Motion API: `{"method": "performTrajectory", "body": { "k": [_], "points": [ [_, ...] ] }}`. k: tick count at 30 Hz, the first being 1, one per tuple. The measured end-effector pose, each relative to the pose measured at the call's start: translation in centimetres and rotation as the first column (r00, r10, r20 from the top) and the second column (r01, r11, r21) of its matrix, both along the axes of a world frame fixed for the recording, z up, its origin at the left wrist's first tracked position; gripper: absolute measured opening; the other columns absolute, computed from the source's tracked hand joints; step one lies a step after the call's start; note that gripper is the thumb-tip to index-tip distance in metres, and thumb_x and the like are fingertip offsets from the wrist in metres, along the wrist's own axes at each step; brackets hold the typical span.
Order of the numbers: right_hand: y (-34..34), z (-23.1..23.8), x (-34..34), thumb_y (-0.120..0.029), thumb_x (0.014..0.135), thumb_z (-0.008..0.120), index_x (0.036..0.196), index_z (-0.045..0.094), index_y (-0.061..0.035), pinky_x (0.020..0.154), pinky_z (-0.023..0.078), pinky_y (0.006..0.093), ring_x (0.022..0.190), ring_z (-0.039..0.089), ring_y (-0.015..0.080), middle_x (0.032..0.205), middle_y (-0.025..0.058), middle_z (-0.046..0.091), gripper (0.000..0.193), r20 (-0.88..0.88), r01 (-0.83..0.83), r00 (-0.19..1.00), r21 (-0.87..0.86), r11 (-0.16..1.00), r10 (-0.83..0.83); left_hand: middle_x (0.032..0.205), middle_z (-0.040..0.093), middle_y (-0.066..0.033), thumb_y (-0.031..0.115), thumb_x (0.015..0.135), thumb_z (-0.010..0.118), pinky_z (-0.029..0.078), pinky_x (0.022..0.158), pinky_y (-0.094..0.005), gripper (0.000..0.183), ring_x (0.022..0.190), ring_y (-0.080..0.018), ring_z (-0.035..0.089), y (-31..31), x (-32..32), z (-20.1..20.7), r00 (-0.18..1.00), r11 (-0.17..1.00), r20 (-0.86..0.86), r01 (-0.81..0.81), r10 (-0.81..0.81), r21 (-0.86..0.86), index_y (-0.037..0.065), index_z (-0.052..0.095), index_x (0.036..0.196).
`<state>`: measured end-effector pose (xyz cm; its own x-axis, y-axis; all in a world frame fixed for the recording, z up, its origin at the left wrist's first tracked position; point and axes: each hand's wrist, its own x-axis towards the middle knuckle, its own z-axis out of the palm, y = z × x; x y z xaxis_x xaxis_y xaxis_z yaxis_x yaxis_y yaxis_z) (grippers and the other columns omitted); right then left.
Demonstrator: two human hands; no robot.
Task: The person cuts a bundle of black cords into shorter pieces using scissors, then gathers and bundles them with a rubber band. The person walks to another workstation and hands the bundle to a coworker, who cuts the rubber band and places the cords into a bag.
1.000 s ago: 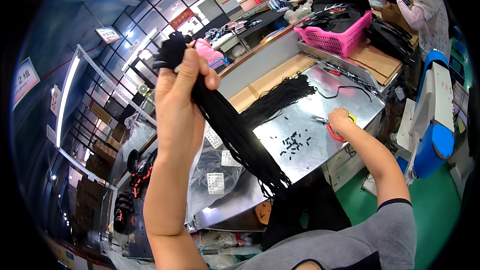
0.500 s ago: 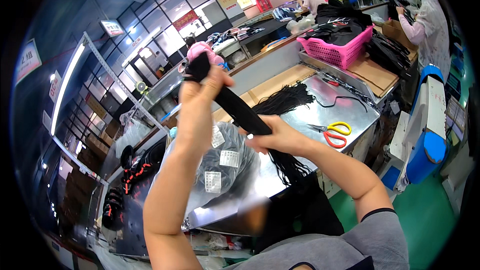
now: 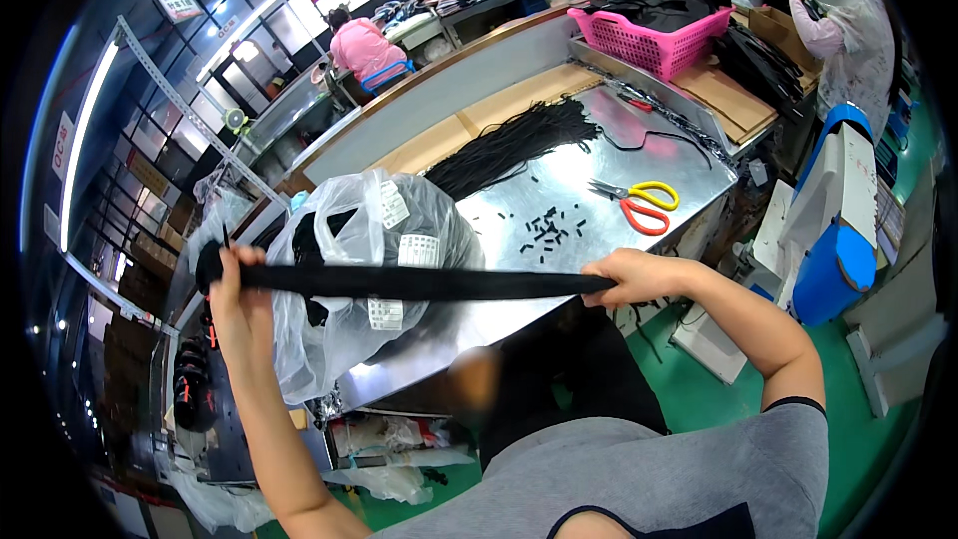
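Note:
A long bundle of black cords [image 3: 429, 282] is stretched level across in front of me, above a metal-topped table [image 3: 509, 334]. My left hand [image 3: 239, 289] is closed around its left part, with a short dark end sticking out past the fingers. At the right end, my right hand [image 3: 639, 277] grips the bundle in closed fingers. Behind the bundle stands a clear plastic bag [image 3: 454, 230] with white labels and dark contents. Farther back on the table lies a pile of loose black cords [image 3: 514, 145].
Scissors [image 3: 639, 205] with one yellow and one red handle lie right of several small black offcuts [image 3: 549, 230]. A pink basket [image 3: 654, 40] of black goods stands at the back right. A white and blue machine [image 3: 843, 220] stands right. A co-worker [image 3: 856, 50] is at far right.
My hands have moved apart, the left down and left, the right to the right. The bundle has gone from slanted with loose strands hanging to stretched level. My view has shifted.

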<state>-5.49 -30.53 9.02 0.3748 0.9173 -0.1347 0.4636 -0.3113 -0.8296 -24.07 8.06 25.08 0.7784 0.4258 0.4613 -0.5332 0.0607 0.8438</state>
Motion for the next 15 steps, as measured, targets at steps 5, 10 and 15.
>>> {"method": "performTrajectory", "body": {
  "k": [5, 10, 15],
  "points": [
    [1.0, 1.3, -1.5, -0.019, 0.081, 0.061, 0.089, 0.054, -0.0038, 0.06, 0.043, 0.0365, 0.067, 0.058, 0.0299, 0.069, 0.0134, 0.058, 0.018, 0.28, -0.114, 0.948, -0.148, 0.982, 0.152, 0.092, 0.055, -0.0055, 0.02, 0.091, 0.055, 0.041, 0.087, -0.0327, 0.02, 0.092, -0.0179, 0.053, 2.0, -11.4, -9.0, 0.968, 0.979, -0.25, -0.078, 0.029, -0.187, 0.005, 0.049, 0.103],
    [3.1, 1.1, -3.5, -0.015, 0.076, 0.064, 0.088, 0.053, -0.0028, 0.06, 0.045, 0.0405, 0.071, 0.06, 0.0317, 0.072, 0.0126, 0.06, 0.02, 0.501, -0.24, 0.796, -0.254, 0.937, 0.339, 0.098, 0.055, -0.0059, 0.02, 0.09, 0.058, 0.038, 0.093, -0.0391, 0.022, 0.1, -0.0211, 0.051, 0.4, -18.9, -17.4, 0.973, 0.924, -0.224, -0.14, 0.062, -0.355, 0.009, 0.047, 0.105],
    [4.7, 0.7, -4.1, -0.011, 0.072, 0.066, 0.08, 0.048, -0.0028, 0.06, 0.046, 0.041, 0.07, 0.06, 0.0303, 0.069, 0.011, 0.059, 0.021, 0.472, -0.303, 0.804, -0.2, 0.932, 0.363, 0.096, 0.057, -0.0089, 0.012, 0.085, 0.063, 0.038, 0.095, -0.0402, 0.022, 0.103, -0.0255, 0.053, 2.3, -25.2, -24.3, 0.917, 0.916, -0.399, -0.147, -0.016, -0.374, 0.007, 0.048, 0.101]
  ]
}}
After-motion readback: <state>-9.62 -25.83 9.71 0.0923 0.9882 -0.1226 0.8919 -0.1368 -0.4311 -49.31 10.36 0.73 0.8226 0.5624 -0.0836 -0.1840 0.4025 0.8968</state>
